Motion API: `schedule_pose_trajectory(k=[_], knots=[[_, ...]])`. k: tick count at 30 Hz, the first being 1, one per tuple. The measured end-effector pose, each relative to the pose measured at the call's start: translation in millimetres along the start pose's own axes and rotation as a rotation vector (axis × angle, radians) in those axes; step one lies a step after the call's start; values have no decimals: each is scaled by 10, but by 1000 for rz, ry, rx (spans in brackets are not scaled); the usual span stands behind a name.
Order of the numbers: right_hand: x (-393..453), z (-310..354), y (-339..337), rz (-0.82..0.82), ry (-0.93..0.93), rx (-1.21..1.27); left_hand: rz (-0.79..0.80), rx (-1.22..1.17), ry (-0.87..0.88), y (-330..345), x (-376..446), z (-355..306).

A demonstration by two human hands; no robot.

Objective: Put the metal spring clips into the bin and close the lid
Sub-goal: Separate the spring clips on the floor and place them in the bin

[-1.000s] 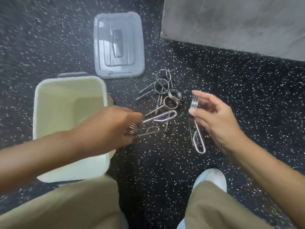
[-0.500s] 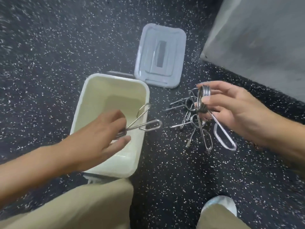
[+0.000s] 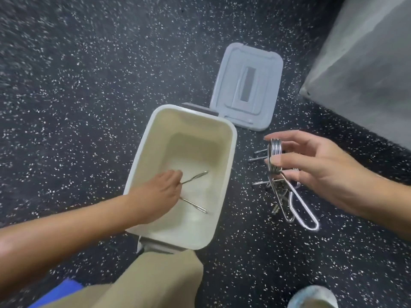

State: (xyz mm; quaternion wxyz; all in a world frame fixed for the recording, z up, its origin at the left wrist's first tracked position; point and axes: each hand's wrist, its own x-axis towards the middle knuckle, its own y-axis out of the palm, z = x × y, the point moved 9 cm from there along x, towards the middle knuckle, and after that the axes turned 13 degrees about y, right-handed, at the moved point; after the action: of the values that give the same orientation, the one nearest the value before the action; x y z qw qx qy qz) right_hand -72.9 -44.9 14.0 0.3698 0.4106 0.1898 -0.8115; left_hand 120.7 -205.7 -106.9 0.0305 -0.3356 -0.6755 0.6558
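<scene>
A cream bin [image 3: 224,185] stands open on the dark speckled floor. My left hand [image 3: 158,194] is down inside it, shut on a metal spring clip [image 3: 195,177] whose two arms stick out over the bin's bottom. My right hand [image 3: 311,170] hovers to the right of the bin, holding a second spring clip [image 3: 275,152] by its coil, the long loop hanging down. Under that hand lies a pile of more clips [image 3: 264,183] on the floor, partly hidden. The grey lid [image 3: 246,85] lies flat on the floor beyond the bin.
A grey slab [image 3: 367,63] fills the upper right corner. My knee in tan trousers [image 3: 155,283] is just in front of the bin, and a white shoe [image 3: 311,296] shows at the lower right. A blue patch [image 3: 57,292] sits at bottom left.
My left hand has carried its clip from the pile over the rim and down into the bin. My right hand has lifted its clip and moved it a little toward the bin.
</scene>
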Motion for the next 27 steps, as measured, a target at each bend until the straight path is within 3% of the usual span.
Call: schedule_pose_trajectory(k=[5,8,10,17,23,27], knots=[[30,182,250,-55,-79,-177,113,146,115,230,72,-106],[74,296,401,-65,-136,-192,48,193,136,201,162,-116],[119,355,482,-115,-169,-231,129,170,103,356,208,-76],[352,545,828,-242,-347,-432,171,117,6,291,182,-6],[575,736,1255,-263,-546,-582,-250,-286,-163,-412,-192,65],[806,819,1604,-256,-649,-744,-308,-363,-254,-683,-474,9]])
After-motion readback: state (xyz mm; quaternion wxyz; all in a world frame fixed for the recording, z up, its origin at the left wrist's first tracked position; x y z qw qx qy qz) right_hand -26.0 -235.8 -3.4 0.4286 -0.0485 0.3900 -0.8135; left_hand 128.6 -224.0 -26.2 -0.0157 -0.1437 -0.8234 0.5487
